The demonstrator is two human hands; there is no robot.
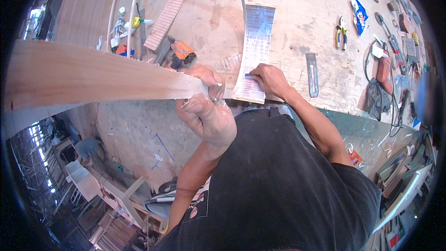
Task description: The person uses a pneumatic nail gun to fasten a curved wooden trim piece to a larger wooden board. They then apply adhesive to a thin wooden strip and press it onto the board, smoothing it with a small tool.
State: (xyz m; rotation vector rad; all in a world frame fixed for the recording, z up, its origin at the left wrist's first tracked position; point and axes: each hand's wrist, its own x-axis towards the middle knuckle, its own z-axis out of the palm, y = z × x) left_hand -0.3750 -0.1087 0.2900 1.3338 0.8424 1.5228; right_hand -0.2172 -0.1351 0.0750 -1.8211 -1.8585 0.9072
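The long wooden board (107,74) at the near edge of the desk (306,9) looks stiff, fairly heavy, best held by its sides; the left hand (206,111) clasps its end, while the right hand (272,80) curls its fingers over a bendy printed strip (258,32), pinching or not I can't tell

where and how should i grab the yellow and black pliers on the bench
Best by the two handles of the pliers, probably with the right hand coming from the person's side of the bench. The handles point back toward the person and lie spread apart, while the metal nose points away.
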